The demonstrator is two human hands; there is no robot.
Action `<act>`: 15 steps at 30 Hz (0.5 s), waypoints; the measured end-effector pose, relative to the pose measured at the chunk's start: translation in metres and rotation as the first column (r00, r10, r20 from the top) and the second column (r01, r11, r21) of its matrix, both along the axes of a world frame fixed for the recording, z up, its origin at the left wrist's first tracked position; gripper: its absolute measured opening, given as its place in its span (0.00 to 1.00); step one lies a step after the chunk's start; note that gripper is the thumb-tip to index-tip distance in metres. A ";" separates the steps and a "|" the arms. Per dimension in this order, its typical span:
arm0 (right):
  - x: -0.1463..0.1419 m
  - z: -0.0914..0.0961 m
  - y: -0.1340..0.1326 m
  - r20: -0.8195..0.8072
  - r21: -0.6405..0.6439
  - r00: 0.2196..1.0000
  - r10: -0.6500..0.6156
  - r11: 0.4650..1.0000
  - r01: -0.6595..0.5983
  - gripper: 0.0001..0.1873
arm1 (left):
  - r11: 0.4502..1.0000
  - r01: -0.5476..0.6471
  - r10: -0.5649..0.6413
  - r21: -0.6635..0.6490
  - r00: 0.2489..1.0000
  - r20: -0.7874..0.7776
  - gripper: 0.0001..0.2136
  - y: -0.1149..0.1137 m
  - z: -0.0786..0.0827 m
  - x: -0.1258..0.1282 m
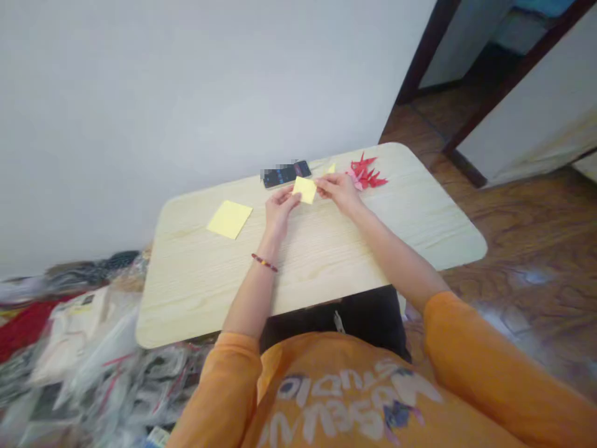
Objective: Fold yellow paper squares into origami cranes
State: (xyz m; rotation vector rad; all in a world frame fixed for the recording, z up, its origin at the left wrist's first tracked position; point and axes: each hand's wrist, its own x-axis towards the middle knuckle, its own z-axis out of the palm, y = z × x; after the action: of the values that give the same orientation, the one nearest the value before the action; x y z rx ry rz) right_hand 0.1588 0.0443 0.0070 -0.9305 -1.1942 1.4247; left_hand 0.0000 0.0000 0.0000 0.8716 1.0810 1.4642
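Observation:
A square of pale yellow paper (305, 190) lies between my hands on the light wood-grain table (321, 267). My left hand (281, 208) holds its left corner, and my right hand (338, 191) pinches its right edge. A second yellow paper square (229, 219) lies flat to the left of my left hand. Nearest my right hand are red origami cranes (366, 174) with some pink paper, and a small yellow paper scrap (331, 168). A black smartphone (286, 174) lies face up beyond my hands.
A white wall (186, 93) runs behind the table. A wooden floor (527, 274) spreads to the right, with a dark-framed doorway (466, 62) at the upper right. Plastic bags and fabric (88, 348) are heaped at the lower left.

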 end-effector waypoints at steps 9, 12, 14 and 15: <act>-0.009 0.004 -0.008 -0.048 -0.001 0.999 -0.004 1.000 0.004 0.18 | 0.993 0.042 -0.037 -0.107 0.998 0.047 0.14 -0.003 0.000 0.003; -0.012 0.006 -0.012 0.018 0.002 1.000 0.012 1.000 -0.012 0.14 | 0.992 0.031 -0.022 -0.126 0.998 0.066 0.15 -0.002 -0.001 0.003; -0.012 0.006 -0.011 0.060 0.009 0.998 -0.002 1.000 0.001 0.12 | 0.989 0.044 -0.040 -0.138 0.999 0.033 0.15 -0.002 -0.001 0.003; -0.011 0.006 -0.010 0.070 0.011 0.997 -0.014 1.000 0.013 0.11 | 0.988 0.052 -0.051 -0.145 0.999 0.013 0.15 -0.002 -0.001 0.003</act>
State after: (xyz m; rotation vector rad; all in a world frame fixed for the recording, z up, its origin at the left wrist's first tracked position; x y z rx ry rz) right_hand 0.1474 0.0340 0.0126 -0.9860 -1.2438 1.3833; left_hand 0.0031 -0.0024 -0.0012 0.7838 1.1351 1.3279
